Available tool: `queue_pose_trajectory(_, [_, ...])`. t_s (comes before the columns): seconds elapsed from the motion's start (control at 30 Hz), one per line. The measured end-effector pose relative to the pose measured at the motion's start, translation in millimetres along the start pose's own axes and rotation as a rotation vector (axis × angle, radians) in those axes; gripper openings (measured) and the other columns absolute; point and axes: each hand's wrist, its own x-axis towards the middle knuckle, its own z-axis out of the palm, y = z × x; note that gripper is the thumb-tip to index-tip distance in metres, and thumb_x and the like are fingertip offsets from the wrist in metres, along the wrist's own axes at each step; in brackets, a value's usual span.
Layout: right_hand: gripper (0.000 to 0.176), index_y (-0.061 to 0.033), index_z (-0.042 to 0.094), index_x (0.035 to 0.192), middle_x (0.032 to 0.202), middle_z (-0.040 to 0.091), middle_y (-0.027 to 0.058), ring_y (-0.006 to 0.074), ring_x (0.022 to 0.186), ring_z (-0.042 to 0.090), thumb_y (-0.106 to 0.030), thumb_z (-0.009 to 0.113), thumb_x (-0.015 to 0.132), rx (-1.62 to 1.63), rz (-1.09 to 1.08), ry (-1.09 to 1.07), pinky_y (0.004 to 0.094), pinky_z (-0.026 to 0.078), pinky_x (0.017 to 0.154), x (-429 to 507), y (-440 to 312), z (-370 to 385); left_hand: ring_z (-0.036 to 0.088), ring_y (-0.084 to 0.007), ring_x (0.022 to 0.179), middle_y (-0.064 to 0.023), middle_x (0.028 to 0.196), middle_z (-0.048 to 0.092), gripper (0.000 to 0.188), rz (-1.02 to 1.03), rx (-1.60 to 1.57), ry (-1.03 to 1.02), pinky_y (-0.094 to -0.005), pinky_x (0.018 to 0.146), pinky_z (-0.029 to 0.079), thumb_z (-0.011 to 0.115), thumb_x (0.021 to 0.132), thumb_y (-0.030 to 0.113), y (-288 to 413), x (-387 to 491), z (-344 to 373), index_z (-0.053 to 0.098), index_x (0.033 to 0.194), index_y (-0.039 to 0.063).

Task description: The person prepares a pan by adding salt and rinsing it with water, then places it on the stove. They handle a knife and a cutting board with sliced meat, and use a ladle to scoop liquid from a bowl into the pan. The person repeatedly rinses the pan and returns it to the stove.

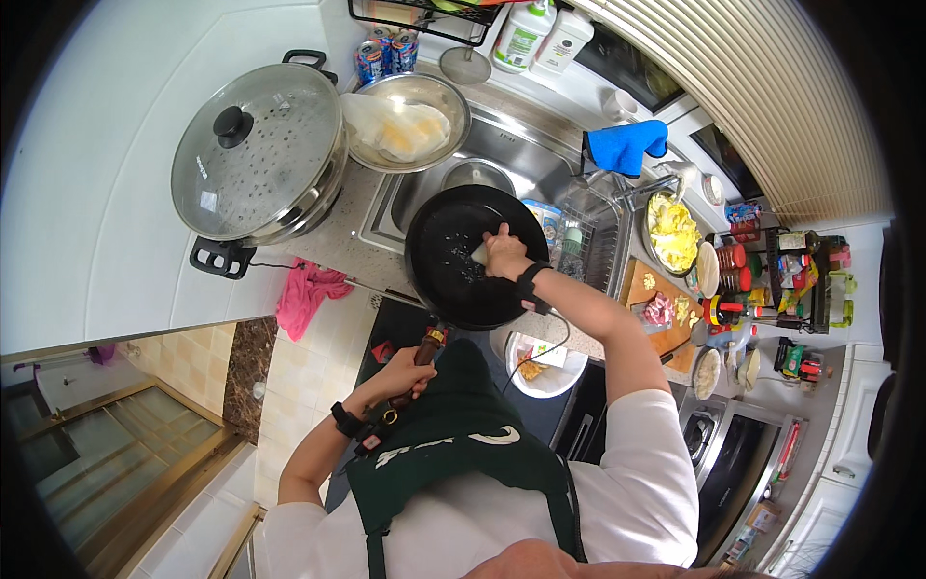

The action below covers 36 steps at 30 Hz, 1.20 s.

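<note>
A black wok (448,239) is held over the front edge of the stainless steel sink (550,148). My left hand (405,373) grips its brown handle (428,349), close to my dark green apron. Inside the wok, my right hand (505,252) presses a small pale scrubbing piece (479,253) against the black surface; the fingers hide much of it. Wet, shiny spots and small bubbles lie beside that hand. Behind the wok, a round metal bowl (477,174) shows partly in the sink.
Left of the sink stands a large lidded steamer pot (260,152) beside a steel basin (456,119) holding a pale sheet. On the right are a drying rack (600,246), a bowl of cut cabbage (673,231) and a cutting board (640,279). A lined bin (571,380) sits below the counter.
</note>
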Motion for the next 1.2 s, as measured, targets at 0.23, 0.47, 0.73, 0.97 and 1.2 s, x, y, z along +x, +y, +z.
queue_pose_trajectory(0.23, [0.029,-0.0123,0.065,0.100,0.093,0.064,0.0147,0.0326,0.094,0.061,-0.037,0.056,0.087,0.077,-0.049,0.503,0.0524,0.045,0.082,102.1,52.9,86.4,0.047,-0.0078,0.045,-0.0002,0.059,0.047,0.012,-0.011,0.033,-0.046,-0.0239,0.041,0.041,0.057,0.083,0.007,5.7,-1.7,-1.9,0.045,0.082,0.004])
queue_pose_trajectory(0.47, [0.028,-0.0144,0.068,0.098,0.099,0.066,0.0187,0.0353,0.099,0.061,-0.034,0.061,0.080,0.554,-0.101,0.420,0.0409,0.049,0.087,86.8,-36.6,49.8,0.045,-0.0088,0.044,-0.0007,0.060,0.045,0.013,-0.019,0.114,-0.012,-0.0257,0.041,0.041,0.054,0.084,0.006,2.7,-4.1,-8.9,0.041,0.087,0.005])
queue_pose_trajectory(0.73, [0.027,-0.0090,0.067,0.102,0.099,0.058,0.0207,0.0370,0.095,0.060,-0.024,0.056,0.083,0.285,-0.705,-0.023,0.0436,0.049,0.083,4.8,-59.5,65.4,0.047,-0.0084,0.045,-0.0014,0.062,0.048,0.014,-0.026,0.097,0.015,-0.0253,0.041,0.043,0.054,0.081,0.005,0.7,-4.3,-13.9,0.042,0.089,0.003])
queue_pose_trajectory(0.97, [0.032,-0.0075,0.070,0.081,0.071,0.067,0.0130,0.0326,0.072,0.066,-0.035,0.055,0.084,-0.045,-0.942,-0.127,0.0429,0.053,0.068,-30.8,27.6,60.4,0.047,-0.0087,0.044,-0.0015,0.060,0.048,0.015,-0.015,0.106,0.037,-0.0251,0.040,0.042,0.055,0.081,0.005,-4.3,-2.6,-11.9,0.042,0.088,0.003])
queue_pose_trajectory(1.2, [0.026,-0.0124,0.068,0.097,0.115,0.057,0.0103,0.0339,0.087,0.062,-0.019,0.065,0.073,-0.313,-0.876,0.174,0.0414,0.053,0.070,-3.3,3.3,-4.3,0.047,-0.0086,0.044,-0.0014,0.060,0.048,0.015,-0.031,0.114,0.048,-0.0253,0.040,0.043,0.056,0.082,0.005,-2.5,-4.5,-11.5,0.042,0.087,0.003])
